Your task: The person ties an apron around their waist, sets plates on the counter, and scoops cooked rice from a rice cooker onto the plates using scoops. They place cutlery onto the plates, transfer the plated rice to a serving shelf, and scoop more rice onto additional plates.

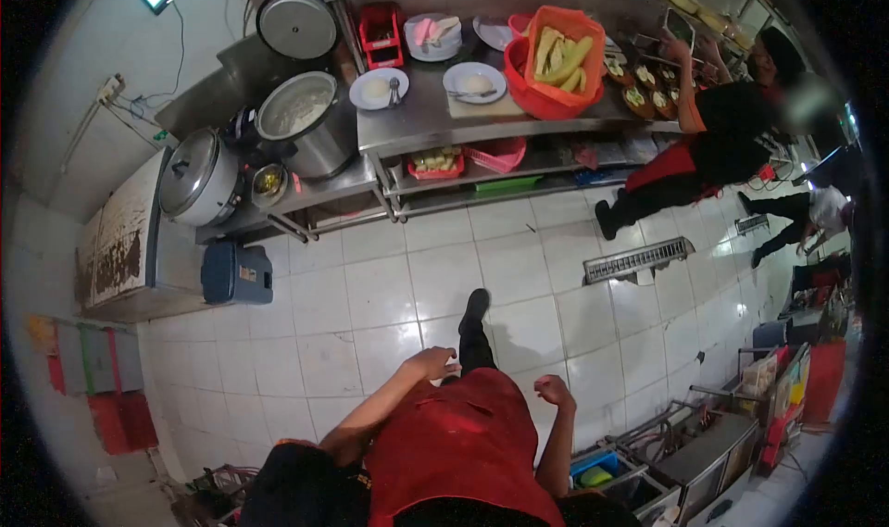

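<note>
My left hand (431,364) hangs in front of the red apron (454,444), its fingers loosely bent and apart, holding nothing I can see. On the other side of the apron, my right hand (554,391) is raised with its fingers curled in; nothing shows in it. Both hands are over the tiled floor, apart from any kitchen item. On the steel counter ahead are a plate of rice with a spoon (378,89) and another plate of rice (475,83). An orange basket (567,41) of long yellow-green pieces sits in a red basin (546,106).
At left stand an open rice pot (298,110), a lidded cooker (192,177) and a blue bin (237,273). A co-worker (732,119) reaches over several small dishes at the counter's right. A drain grate (637,260) lies in the floor. Racks (685,453) stand lower right.
</note>
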Demonstrator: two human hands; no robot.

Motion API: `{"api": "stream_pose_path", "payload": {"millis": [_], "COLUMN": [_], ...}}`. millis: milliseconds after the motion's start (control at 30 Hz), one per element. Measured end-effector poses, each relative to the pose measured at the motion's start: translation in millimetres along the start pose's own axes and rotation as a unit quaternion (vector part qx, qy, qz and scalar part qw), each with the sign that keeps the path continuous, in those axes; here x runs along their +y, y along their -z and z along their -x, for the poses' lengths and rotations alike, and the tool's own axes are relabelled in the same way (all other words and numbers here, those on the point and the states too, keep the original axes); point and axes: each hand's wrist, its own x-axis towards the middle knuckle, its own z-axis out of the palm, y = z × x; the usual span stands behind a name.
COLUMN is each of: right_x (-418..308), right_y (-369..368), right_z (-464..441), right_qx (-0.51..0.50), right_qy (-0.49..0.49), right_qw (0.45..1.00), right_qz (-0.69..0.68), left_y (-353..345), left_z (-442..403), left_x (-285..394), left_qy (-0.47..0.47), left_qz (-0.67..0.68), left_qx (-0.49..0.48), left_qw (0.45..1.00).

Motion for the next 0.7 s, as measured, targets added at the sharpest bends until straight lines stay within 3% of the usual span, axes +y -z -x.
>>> {"api": "stream_pose_path", "payload": {"millis": [133,200,233,300,333,367,400,467,500,567,600,700], "right_x": [-25.1,-33.0,-45.4,-100.9,-152.7,-209.6,-229.6,-282.1,-322.8,-391.4,-419.7,-471.3], "right_y": [64.9,84.3,93.1,113.9,130.8,148.1,152.2,163.0,167.8,177.7,180.1,174.9], "right_z": [-91.3,-148.3,-175.6,-220.5,-226.7,-230.1,-254.4,-288.6,-295.6,-321.1,-333.6,-394.5], "right_qx": [-0.026,-0.012,-0.011,0.045,0.011,-0.023,-0.04,-0.088,-0.12,-0.107,-0.093,-0.052], "right_qy": [-0.021,0.1,0.089,0.103,0.109,0.113,0.148,0.188,0.194,0.143,0.176,0.207], "right_qw": [0.995,0.979,0.979,0.982,0.982,0.98,0.985,0.972,0.952,0.962,0.956,0.938], "right_qz": [0.095,0.178,0.181,0.15,0.154,0.16,0.075,-0.107,-0.204,-0.205,-0.215,-0.272], "left_y": [62.4,88.9,106.1,150.2,168.8,183.1,195.0,229.5,250.9,305.6,339.4,417.4], "left_z": [-30.6,-54.1,-60.4,-70.6,-79.6,-92.4,-104.6,-133.0,-147.7,-164.4,-165.6,-198.0], "left_x": [-6.8,-26.7,-34.5,-40.6,-52.0,-72.6,-91.5,-122.8,-143.2,-148.7,-137.9,-168.6], "left_qy": [0.027,0.032,0.05,0.079,0.08,0.061,0.042,0.022,-0.011,-0.033,-0.023,-0.07], "left_qz": [0.053,0.064,0.087,0.121,0.118,0.123,0.13,0.13,0.214,0.425,0.543,0.607], "left_qx": [-0.014,0.003,0.021,0.074,0.072,0.147,0.221,0.35,0.367,0.38,0.373,0.401], "left_qw": [0.998,0.997,0.995,0.987,0.987,0.98,0.966,0.927,0.905,0.821,0.752,0.682]}}
